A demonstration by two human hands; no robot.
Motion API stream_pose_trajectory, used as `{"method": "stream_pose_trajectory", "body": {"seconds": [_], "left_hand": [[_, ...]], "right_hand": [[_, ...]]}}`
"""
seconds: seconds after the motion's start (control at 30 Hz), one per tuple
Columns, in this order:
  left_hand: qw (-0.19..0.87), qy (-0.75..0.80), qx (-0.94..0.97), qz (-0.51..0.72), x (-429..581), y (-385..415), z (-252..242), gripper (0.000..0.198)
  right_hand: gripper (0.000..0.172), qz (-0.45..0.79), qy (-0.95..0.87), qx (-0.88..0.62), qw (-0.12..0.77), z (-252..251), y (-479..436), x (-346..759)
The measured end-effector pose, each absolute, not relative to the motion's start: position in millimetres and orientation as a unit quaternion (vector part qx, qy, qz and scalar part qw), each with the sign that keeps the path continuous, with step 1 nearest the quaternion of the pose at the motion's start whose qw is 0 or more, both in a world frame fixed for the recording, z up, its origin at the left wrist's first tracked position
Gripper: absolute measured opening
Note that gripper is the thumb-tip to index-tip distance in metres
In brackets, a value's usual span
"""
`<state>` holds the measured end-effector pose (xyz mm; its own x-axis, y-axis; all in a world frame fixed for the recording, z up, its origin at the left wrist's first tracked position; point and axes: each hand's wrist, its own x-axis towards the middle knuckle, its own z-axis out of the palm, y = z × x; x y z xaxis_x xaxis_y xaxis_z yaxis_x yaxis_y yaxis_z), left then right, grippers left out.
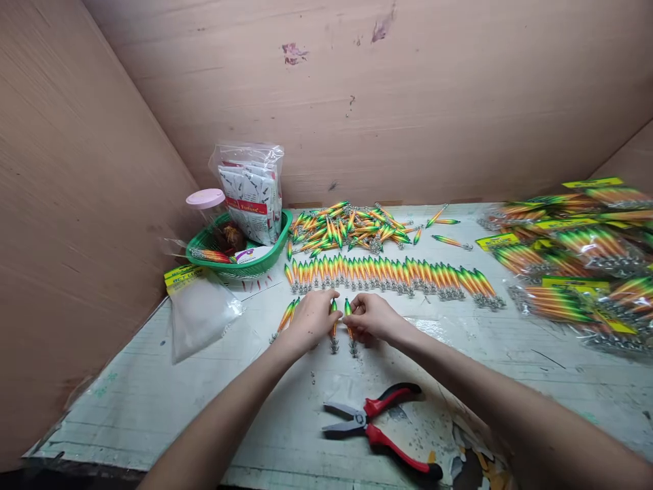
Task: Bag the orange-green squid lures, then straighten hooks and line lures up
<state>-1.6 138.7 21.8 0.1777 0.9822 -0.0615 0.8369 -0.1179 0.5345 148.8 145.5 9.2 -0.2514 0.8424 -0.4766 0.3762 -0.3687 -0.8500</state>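
Observation:
My left hand (315, 317) pinches a green, yellow and orange squid jig (334, 327), its crown of hooks pointing toward me. A second squid jig (348, 309), also hooks-down, is gripped between the fingers of my right hand (376, 316); the two jigs are side by side and apart. Left of my left hand lie more jigs (286, 316), partly hidden by it. Just beyond my hands runs a long row of jigs (377, 270) laid side by side, with a loose heap of jigs (352, 228) behind it.
Open red-handled pliers (364, 416) lie in front of my hands. A green basket (270, 257) holds a plastic pouch (249, 197) and a pink-lidded jar (205, 199). Clear bags (204, 316) lie beside it. Packed jigs (586, 252) are piled right. Wooden panels (357, 102) enclose the table.

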Motion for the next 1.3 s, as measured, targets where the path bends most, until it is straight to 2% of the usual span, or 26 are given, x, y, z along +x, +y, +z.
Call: {"method": "stream_pose_trajectory", "body": {"seconds": [0.17, 0.3, 0.4, 0.53, 0.67, 0.77, 0.87, 1.0, 1.17, 1.3], "left_hand": [[0.202, 0.634, 0.729, 0.159, -7, 135, 20, 0.030], [0.225, 0.610, 0.735, 0.193, -12, 131, 26, 0.025], [0.317, 0.566, 0.724, 0.233, -16, 127, 34, 0.026], [0.465, 0.505, 0.653, 0.320, -19, 120, 45, 0.027], [0.497, 0.492, 0.633, 0.332, -16, 115, 53, 0.028], [0.499, 0.490, 0.632, 0.334, -14, 114, 56, 0.029], [0.487, 0.494, 0.642, 0.326, -13, 113, 55, 0.029], [0.387, 0.545, 0.678, 0.306, -14, 116, 52, 0.028], [0.299, 0.558, 0.715, 0.296, -11, 121, 52, 0.026], [0.241, 0.550, 0.746, 0.288, -8, 128, 58, 0.027]], "right_hand": [[0.033, 0.609, -0.507, -0.577, 0.197, 3, 150, 145], [0.026, 0.662, -0.489, -0.530, 0.204, 11, 148, 145], [0.023, 0.710, -0.475, -0.475, 0.211, 26, 142, 152], [0.033, 0.758, -0.456, -0.412, 0.220, 41, 133, 163], [0.045, 0.788, -0.437, -0.368, 0.229, 46, 128, 169], [0.045, 0.787, -0.444, -0.363, 0.230, 48, 125, 171], [0.039, 0.777, -0.458, -0.368, 0.226, 49, 124, 171], [0.017, 0.684, -0.522, -0.476, 0.180, 35, 134, 158], [0.023, 0.574, -0.579, -0.549, 0.186, 13, 148, 128], [0.016, 0.488, -0.646, -0.554, 0.194, 25, 149, 133]]}}
